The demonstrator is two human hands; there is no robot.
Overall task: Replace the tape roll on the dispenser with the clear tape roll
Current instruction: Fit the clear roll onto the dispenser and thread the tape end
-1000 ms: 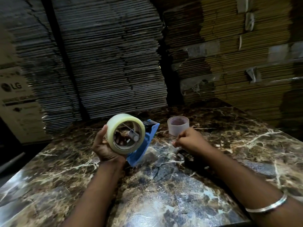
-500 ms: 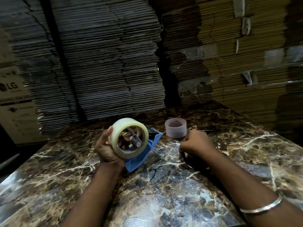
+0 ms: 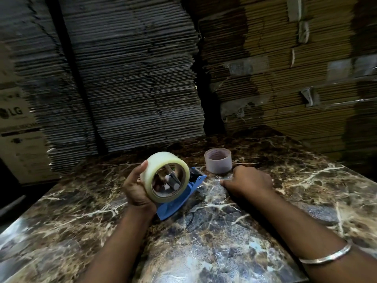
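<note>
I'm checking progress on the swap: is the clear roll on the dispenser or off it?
On it. The clear tape roll sits around the hub of the blue dispenser, held by the left hand. The spent core stands apart on the table.

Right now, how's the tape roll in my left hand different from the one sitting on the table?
The held clear tape roll has a thick, milky-yellowish band of tape; the roll on the table is a thin, pinkish ring, nearly used up. The held one is up on edge, hole facing you, on the blue dispenser in the left hand; the other lies flat on the marble table, free of the right hand. Both are wide and translucent.
</note>
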